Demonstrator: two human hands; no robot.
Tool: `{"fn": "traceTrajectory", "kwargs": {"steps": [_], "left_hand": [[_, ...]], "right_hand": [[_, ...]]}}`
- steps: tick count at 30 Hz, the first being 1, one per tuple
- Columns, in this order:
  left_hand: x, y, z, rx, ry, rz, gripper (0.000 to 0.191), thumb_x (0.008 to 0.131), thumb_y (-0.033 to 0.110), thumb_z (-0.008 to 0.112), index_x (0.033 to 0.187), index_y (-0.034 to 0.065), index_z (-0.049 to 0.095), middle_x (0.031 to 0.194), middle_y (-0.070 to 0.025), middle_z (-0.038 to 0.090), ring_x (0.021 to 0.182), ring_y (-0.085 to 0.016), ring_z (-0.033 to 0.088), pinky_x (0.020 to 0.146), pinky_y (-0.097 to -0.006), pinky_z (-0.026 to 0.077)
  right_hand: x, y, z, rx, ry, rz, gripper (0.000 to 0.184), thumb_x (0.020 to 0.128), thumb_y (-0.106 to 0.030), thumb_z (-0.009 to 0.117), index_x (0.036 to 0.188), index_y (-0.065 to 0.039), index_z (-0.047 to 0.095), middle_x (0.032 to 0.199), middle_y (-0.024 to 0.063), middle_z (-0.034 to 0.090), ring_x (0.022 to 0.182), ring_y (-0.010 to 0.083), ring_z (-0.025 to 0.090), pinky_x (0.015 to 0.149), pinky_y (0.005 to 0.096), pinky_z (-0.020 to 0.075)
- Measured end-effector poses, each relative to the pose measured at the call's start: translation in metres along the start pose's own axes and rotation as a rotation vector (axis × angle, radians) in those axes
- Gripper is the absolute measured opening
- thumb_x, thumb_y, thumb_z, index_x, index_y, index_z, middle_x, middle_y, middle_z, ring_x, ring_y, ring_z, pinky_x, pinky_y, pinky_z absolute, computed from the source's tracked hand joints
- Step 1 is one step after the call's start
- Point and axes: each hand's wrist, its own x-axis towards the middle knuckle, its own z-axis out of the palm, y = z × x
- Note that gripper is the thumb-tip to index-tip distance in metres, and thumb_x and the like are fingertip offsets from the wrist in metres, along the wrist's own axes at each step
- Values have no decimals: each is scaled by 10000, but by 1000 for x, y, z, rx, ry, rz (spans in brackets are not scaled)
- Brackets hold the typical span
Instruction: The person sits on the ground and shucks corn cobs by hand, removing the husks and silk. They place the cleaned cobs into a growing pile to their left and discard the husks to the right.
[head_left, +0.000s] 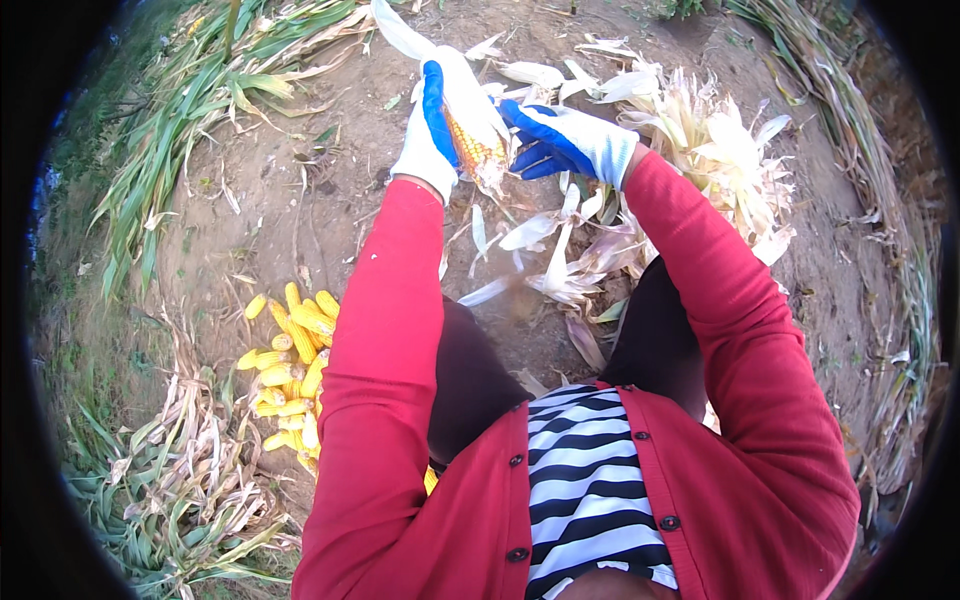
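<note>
My left hand (431, 127), in a white and blue work glove, grips a partly husked ear of corn (474, 146) from its left side. Pale husk (459, 79) still wraps the far part of the ear, and one leaf of it sticks out beyond my fingers. Yellow kernels show along the near part, which ends in a ragged tip with silk. Just right of the ear is my right hand (559, 142), gloved alike, its fingers apart and pointing at the cob. Whether its fingertips touch the husk is hard to tell.
Stripped husks (720, 150) lie heaped on the bare soil at the right, with loose ones (555, 255) between my knees. Husked yellow cobs (296, 375) are piled by my left side. Cut corn stalks (172, 142) line the left, and more stalks (847, 127) the right.
</note>
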Motion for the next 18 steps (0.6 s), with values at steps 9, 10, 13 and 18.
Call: {"fn": "traceTrajectory", "kwargs": {"steps": [9,10,13,18], "left_hand": [[-17,21,-2,-103,-81,-100,884,866,783,463,1434,105,442,1200,-173,624,1054,-322,645,878,-492,553],[-17,23,-2,-97,-64,-110,879,864,785,466,1422,106,460,1200,-164,628,1063,-311,642,883,-482,550],[-18,24,-3,-47,-37,-71,810,888,750,478,1393,118,506,1236,-113,627,1094,-276,628,899,-453,540],[-20,23,0,-91,-97,-87,781,905,720,488,1422,136,478,1311,-94,601,1155,-269,614,952,-456,531]], "right_hand": [[3,-3,46,-131,154,-247,451,996,-400,588,1160,19,623,862,95,664,711,141,635,663,304,561],[3,-5,40,-173,154,-215,405,981,-347,630,1154,19,624,869,77,662,759,146,653,690,301,571],[0,-10,26,-116,89,-265,343,990,-320,619,1129,-7,639,858,76,677,724,143,658,667,294,574],[-3,-16,1,48,105,-301,292,992,-253,615,1160,-15,635,910,107,704,779,164,698,705,329,618]]}}
